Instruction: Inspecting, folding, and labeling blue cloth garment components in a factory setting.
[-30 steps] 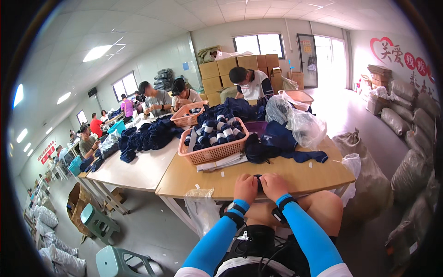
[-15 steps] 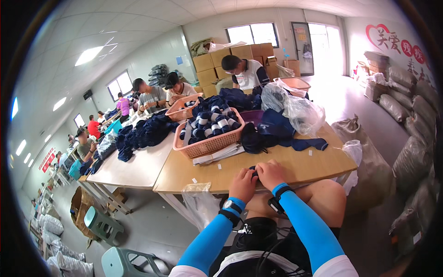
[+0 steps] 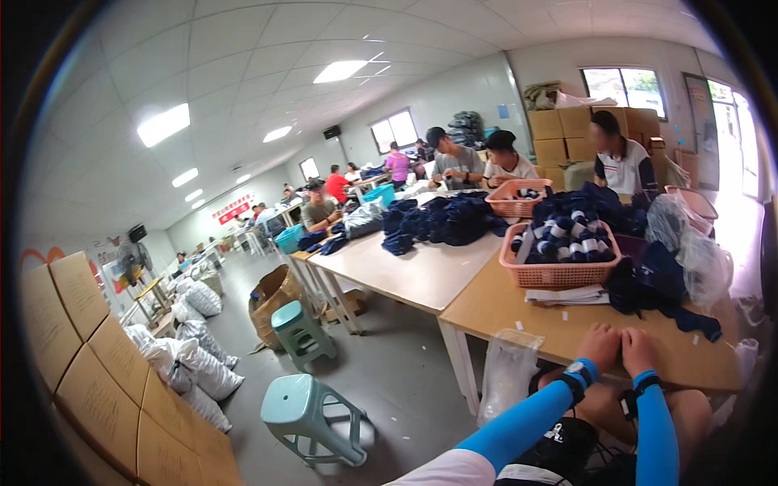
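My left hand [image 3: 600,345] and my right hand [image 3: 638,351] are side by side at the near edge of the wooden table [image 3: 486,312], fingers curled. Whatever they hold is hidden behind them. Beyond them stands a pink plastic basket [image 3: 559,278] heaped with rolled navy bundles [image 3: 559,227] wrapped in white bands. Flat white strips [image 3: 567,296] lie against the basket's near side. To the right of it, loose navy fabric pieces [image 3: 660,275] spread toward the table's edge, beside a clear plastic bag [image 3: 703,263].
Another clear bag [image 3: 510,373] hangs from the table's near edge. Green plastic stools [image 3: 300,401] stand on the floor at left, near stacked cardboard boxes [image 3: 101,389]. Several people sit across the tables, by a long navy fabric heap [image 3: 442,219] and a second pink basket [image 3: 519,206].
The view has swung left, bringing the boxes and more of the stools in. My hands stay together at the table edge; the small dark thing seen between them before is now hidden.
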Demonstrator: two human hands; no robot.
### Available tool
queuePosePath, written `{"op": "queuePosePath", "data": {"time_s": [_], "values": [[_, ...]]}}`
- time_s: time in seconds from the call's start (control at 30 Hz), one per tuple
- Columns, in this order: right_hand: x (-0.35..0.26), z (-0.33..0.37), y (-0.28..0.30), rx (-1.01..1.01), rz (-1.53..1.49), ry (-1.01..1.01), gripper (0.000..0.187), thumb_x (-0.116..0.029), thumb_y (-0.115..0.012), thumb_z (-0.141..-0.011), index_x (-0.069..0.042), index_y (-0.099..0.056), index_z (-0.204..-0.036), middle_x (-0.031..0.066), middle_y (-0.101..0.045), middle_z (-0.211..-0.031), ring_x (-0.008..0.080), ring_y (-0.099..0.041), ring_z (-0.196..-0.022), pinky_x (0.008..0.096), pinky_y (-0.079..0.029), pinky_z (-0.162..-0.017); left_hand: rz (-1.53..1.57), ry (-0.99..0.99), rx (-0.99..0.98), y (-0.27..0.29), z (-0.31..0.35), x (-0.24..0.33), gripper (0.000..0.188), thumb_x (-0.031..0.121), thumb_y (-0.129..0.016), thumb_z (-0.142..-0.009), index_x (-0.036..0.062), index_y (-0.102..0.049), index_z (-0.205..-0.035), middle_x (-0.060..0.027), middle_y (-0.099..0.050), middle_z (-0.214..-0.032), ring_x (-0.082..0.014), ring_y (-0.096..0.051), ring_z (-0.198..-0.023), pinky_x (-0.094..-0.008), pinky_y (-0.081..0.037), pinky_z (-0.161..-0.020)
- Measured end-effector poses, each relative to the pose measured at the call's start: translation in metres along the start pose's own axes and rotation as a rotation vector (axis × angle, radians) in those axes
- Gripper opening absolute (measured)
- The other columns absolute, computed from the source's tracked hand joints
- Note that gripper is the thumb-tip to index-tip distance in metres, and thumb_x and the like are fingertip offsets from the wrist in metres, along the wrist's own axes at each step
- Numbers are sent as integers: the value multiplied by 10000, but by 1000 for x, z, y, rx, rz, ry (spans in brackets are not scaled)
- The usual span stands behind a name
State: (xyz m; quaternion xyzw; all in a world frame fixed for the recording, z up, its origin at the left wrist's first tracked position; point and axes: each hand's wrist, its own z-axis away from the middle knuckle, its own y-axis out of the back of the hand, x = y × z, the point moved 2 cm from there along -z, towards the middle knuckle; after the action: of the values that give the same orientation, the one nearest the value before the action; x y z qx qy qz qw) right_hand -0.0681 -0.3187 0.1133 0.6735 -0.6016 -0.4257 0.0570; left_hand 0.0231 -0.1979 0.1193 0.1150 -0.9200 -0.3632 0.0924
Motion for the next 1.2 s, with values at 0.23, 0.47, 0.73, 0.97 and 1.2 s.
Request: {"op": "queuePosePath", "data": {"time_s": [0.23, 0.47, 0.73, 0.97, 1.2], "values": [[-2, 4, -10, -2, -10, -111, 248, -215, -518, -1055, -9, -623, -966, 229, -645, -995, 459, -598, -980, 522, -476, -840, 69, 74, -79, -7, -12, -6, 212, 191, -587, -940, 70, -727, -837, -117, -699, -886, -329, -619, -982, -453, -501, -901], [23, -6, -16, -46, -8, -64, 274, -200, -508, -1053, 18, -635, -947, 241, -654, -1022, 450, -595, -1022, 523, -482, -876, 131, 152, -147, -13, -19, -8, 216, 194, -562, -961, 63, -717, -885, -135, -706, -891, -333, -644, -989, -453, -511, -927], [39, -2, -25, 51, 353, -69, 175, -213, -565, -1023, -92, -677, -965, 169, -702, -1010, 389, -629, -1030, 538, -402, -989, -5, 14, -301, -8, -10, 13, 315, 195, -609, -902, -16, -621, -1137, -199, -624, -1221, -361, -586, -1155, -431, -477, -991], [43, 0, -23, 47, 341, -161, 255, -258, -492, -1079, -84, -636, -961, 197, -696, -972, 409, -640, -993, 521, -402, -984, 99, 51, -402, -4, -13, 15, 528, 233, -696, -807, -30, -607, -1256, -218, -604, -1295, -402, -525, -1252, -431, -448, -1054], [54, 16, -10, 54, -121, -183, 379, -351, -490, -1109, -8, -645, -1067, 251, -702, -1036, 449, -635, -990, 502, -487, -872, 281, 35, -436, 13, -5, 8, 499, 238, -810, -813, 9, -580, -1193, -227, -697, -1034, -467, -677, -1004, -519, -548, -882]]}}
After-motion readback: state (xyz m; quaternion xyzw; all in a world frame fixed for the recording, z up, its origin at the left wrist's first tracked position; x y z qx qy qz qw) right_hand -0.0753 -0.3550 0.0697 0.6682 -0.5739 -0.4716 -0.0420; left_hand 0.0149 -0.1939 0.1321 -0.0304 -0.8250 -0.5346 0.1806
